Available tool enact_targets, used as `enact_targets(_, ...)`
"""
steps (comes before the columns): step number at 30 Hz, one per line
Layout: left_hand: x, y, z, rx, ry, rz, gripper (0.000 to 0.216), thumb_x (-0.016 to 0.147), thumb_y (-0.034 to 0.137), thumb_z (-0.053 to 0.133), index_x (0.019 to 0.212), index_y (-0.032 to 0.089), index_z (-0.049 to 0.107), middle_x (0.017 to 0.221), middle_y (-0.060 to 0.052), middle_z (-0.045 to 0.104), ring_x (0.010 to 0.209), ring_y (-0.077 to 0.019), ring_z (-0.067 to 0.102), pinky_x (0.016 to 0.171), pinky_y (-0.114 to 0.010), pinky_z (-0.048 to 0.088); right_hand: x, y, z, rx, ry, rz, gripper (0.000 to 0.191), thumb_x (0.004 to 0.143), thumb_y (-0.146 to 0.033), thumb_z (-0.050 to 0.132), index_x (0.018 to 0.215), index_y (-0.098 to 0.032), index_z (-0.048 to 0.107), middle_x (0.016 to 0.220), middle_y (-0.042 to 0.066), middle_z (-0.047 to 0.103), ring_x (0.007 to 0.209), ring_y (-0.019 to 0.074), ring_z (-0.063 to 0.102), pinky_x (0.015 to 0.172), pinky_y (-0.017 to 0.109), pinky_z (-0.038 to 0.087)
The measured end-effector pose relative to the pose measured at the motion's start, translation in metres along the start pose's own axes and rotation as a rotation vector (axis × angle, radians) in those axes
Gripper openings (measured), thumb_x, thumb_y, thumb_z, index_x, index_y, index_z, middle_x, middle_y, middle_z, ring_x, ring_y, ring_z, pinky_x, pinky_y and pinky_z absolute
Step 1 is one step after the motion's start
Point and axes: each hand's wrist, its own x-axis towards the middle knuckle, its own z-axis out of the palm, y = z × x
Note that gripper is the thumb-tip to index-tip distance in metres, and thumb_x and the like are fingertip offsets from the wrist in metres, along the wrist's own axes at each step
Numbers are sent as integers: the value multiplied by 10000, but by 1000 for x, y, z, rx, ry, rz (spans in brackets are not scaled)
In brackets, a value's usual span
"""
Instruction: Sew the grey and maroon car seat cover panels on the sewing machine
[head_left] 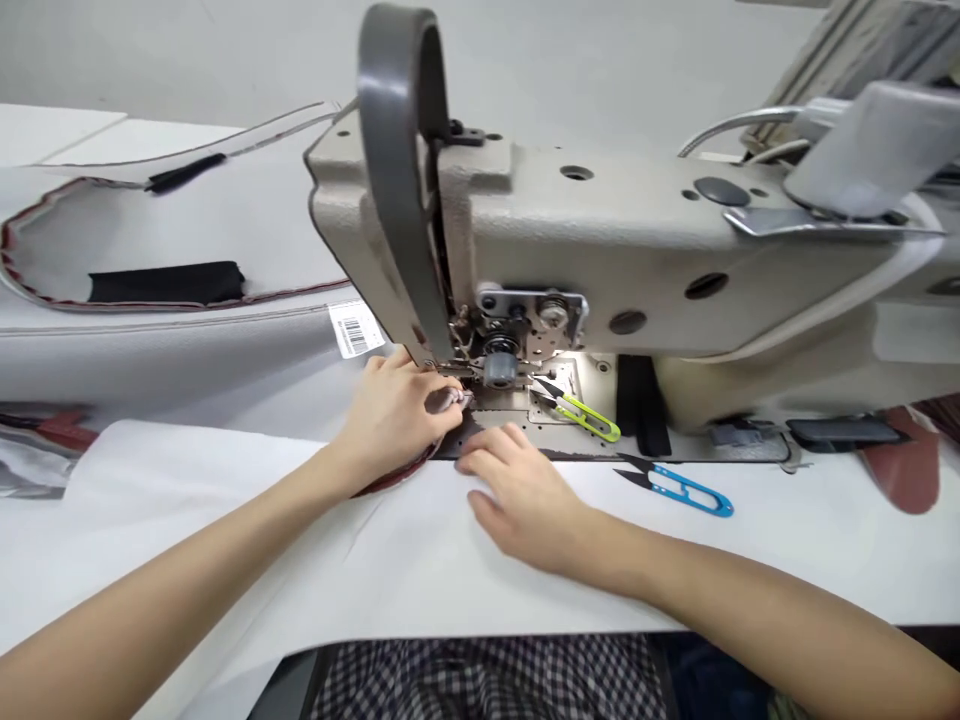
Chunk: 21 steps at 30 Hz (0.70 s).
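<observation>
Beside the needle area of a sewing machine (600,230), my left hand (397,410) pinches the edge of a grey fabric piece (277,350). A dark red trim shows under that hand, and the fabric spreads off to the left. My right hand (525,500) rests at the front edge of the machine bed, thumb apart from its loosely bent fingers, with nothing seen in it. Yellow-green thread snips (592,415) lie on the bed just right of the needle. Blue thread snips (690,490) lie on the white table to the right of my right hand.
Black fabric strips (169,283) lie on the grey piece, which carries a barcode label (356,330). A black strip (643,405) sits on the machine bed. A dark red piece (904,465) lies at the right. A white thread cone (874,150) stands above the machine.
</observation>
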Motion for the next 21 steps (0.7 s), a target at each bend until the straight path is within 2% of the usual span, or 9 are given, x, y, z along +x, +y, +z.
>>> enact_targets(2, 1, -2, 1, -61, -17, -51, 194, 839, 340, 599, 829, 205, 738, 839, -40, 734, 917, -259, 605, 704, -345, 410, -8, -19, 8, 36, -53, 9, 459, 876, -173, 521, 1311, -30, 542, 1365, 176, 534, 1273, 273, 440, 1120, 415, 381)
enact_targets(4, 0, -5, 3, -75, -44, -75, 217, 843, 359, 592, 902, 223, 750, 872, -34, 741, 936, -259, 603, 770, -371, 411, -11, -38, 20, 66, -106, 59, 651, 896, -246, 529, 1446, 59, 361, 1523, 250, 347, 1424, 309, 289, 1188, 442, 298)
enact_targets(7, -1, -7, 3, -8, -92, -39, 274, 876, 420, 545, 991, 271, 743, 941, -26, 745, 956, -264, 599, 856, -423, 377, -10, -61, 39, 80, -154, 130, 780, 917, -317, 531, 1490, 112, 221, 1578, 342, 87, 1493, 404, 87, 1214, 526, 200)
enact_targets(10, 3, -3, 3, 69, -113, 6, 312, 888, 464, 500, 940, 260, 731, 981, -34, 744, 967, -273, 603, 927, -474, 344, -7, -77, 55, 30, -139, 152, 810, 904, -293, 551, 1487, 135, 188, 1560, 379, -13, 1479, 454, -35, 1210, 584, 129)
enact_targets(14, 10, 4, 2, 36, -123, 11, 319, 860, 450, 500, 817, 208, 703, 918, -49, 743, 925, -262, 628, 938, -452, 371, 12, -92, 67, -44, -144, 253, 890, 886, -343, 575, 1482, 157, 144, 1559, 376, -43, 1472, 458, -71, 1215, 575, 97)
enact_targets(16, 13, 4, 1, -27, -143, 7, 315, 850, 448, 497, 817, 204, 694, 933, -52, 741, 894, -247, 635, 862, -392, 421, 34, -96, 72, -83, -171, 288, 874, 883, -371, 558, 1476, 148, 180, 1570, 361, 47, 1484, 451, -4, 1214, 573, 92)
enact_targets(19, 15, 1, 1, 8, -183, 41, 309, 849, 447, 481, 819, 213, 681, 916, -54, 742, 822, -235, 640, 746, -342, 438, 72, -97, 80, -147, -104, 240, 730, 916, -375, 481, 1503, -2, 261, 1575, 235, 271, 1479, 412, 156, 1197, 604, 89)
enact_targets(21, 15, -3, 1, 70, -211, 98, 308, 862, 437, 465, 825, 214, 675, 876, -50, 739, 782, -227, 642, 734, -337, 438, 87, -93, 84, -161, -59, 219, 645, 947, -385, 425, 1513, -111, 280, 1566, 140, 344, 1460, 386, 221, 1179, 621, 124)
